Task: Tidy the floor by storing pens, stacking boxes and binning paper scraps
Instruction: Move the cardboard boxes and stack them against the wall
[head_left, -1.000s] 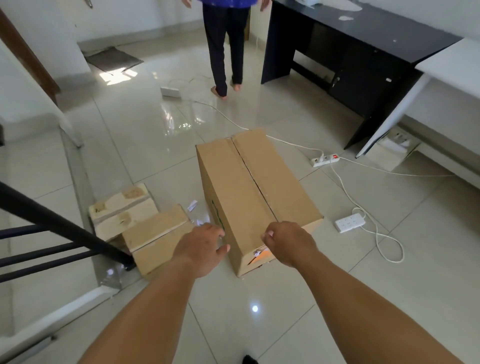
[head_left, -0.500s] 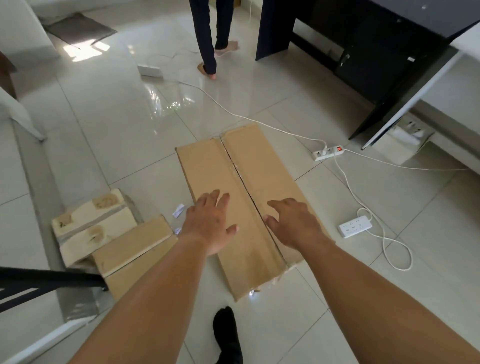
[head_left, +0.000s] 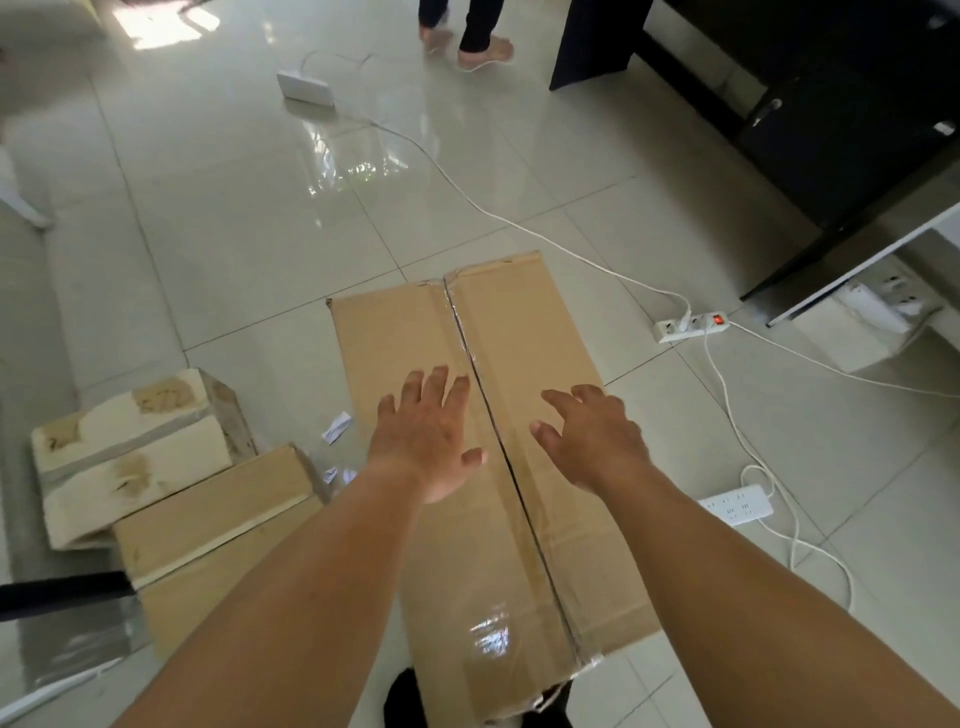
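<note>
— Cardboard everywhere, is it? How many boxes am I counting?

— Three. One large box (head_left: 467, 441) is lying flat-topped on the tiled floor (head_left: 234, 208), its taped seam running away from the person. Two smaller ones are sitting to its left: a pale box (head_left: 130, 452) with torn label patches, and a brown box (head_left: 213, 514) touching it on the near side.

— And the hands?

— Two, both bare and both empty. The left hand (head_left: 426, 436) is hovering over the big box left of the seam, fingers spread. The right hand (head_left: 592, 441) is reaching over the right flap, fingers also apart and slightly curled. Whether either palm is touching the cardboard, I cannot tell.

— Any paper?

— A few white paper scraps (head_left: 336, 422) are lying on the floor between the big box and the smaller pair; I am counting about three, though the nearer ones are partly hidden.

— What else is lying about?

— Two white power strips to the right: one (head_left: 691, 325) with a red switch glowing, another (head_left: 735, 504) nearer, white cables (head_left: 519, 223) trailing between them. A white adapter (head_left: 305, 88) is sitting farther off, and a second person's feet (head_left: 485, 49) are standing beside a dark desk (head_left: 779, 104).
</note>
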